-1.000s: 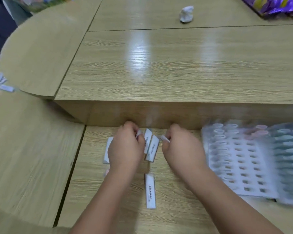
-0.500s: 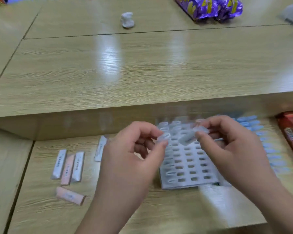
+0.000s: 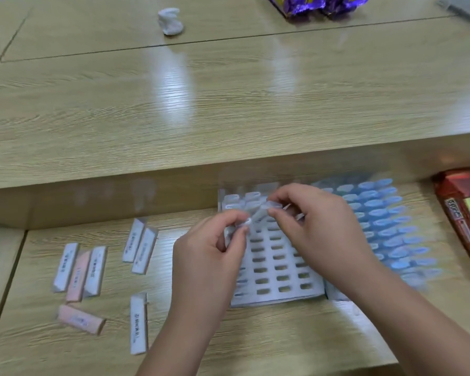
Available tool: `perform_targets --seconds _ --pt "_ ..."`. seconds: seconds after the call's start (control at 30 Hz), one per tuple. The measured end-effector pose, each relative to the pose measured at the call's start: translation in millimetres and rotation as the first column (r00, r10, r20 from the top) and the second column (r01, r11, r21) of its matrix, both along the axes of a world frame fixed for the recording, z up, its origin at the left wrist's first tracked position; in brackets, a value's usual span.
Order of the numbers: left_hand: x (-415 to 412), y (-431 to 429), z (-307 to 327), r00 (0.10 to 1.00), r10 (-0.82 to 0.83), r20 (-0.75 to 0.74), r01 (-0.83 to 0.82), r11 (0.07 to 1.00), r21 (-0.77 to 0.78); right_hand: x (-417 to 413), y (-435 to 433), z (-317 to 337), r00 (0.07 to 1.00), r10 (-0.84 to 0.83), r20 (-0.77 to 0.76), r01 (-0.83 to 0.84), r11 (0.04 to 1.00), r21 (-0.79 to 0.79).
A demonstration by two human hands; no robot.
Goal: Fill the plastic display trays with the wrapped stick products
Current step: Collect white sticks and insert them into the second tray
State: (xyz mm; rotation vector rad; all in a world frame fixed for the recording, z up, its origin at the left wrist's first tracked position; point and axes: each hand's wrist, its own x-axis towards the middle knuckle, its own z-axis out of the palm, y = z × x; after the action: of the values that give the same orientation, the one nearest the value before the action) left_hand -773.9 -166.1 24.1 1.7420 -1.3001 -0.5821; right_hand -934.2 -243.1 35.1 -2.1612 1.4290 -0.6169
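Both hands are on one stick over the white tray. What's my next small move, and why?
Probably lower the stick into an open slot of the white tray. The left hand and right hand pinch its ends right above the tray, and most slots beneath look empty.

Body in view: two forearms and their grips.

Left grip (image 3: 209, 256): bare, nothing worn on the fingers, back or wrist that shows.

Right grip (image 3: 318, 226): bare likewise, with its back and knuckles facing the camera.

Left forearm (image 3: 179, 343) and right forearm (image 3: 418, 321): uncovered skin as far as the frame edge.

Nails and finer detail are too blurred to read.
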Motion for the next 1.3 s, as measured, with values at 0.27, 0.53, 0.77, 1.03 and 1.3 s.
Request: perform_targets --seconds 0.27,0.53,0.77,1.03,1.3 --pt "-10.7 -6.6 -1.8 0.992 0.007 0.122 -0.004 1.0 -0.025 -6.3 -2.2 -1.1 0.997 0.052 -0.052 -0.056 0.995 -0.08" --pt "-8.1 -8.6 -0.7 0.897 -0.106 0.428 0.089 0.994 0.058 -0.5 -0.5 -2.9 0.976 0.18 -0.124 -0.205 0.95 -0.234" --pt "-11.0 -5.7 -5.2 0.873 -0.06 0.485 0.065 0.998 0.007 -2.7 -4.8 -8.3 0.978 0.141 -0.155 -0.187 0.923 -0.337" --pt "-10.3 -8.3 -2.8 0.926 -0.033 0.377 0.016 0.999 0.049 -1.2 -0.5 -14.8 0.957 0.192 -0.219 -0.251 0.924 -0.289" --pt "-10.2 -8.5 -1.9 0.906 -0.035 0.422 0.031 0.999 0.018 2.7 0.7 -16.4 0.951 0.204 -0.231 -0.271 0.911 -0.311"
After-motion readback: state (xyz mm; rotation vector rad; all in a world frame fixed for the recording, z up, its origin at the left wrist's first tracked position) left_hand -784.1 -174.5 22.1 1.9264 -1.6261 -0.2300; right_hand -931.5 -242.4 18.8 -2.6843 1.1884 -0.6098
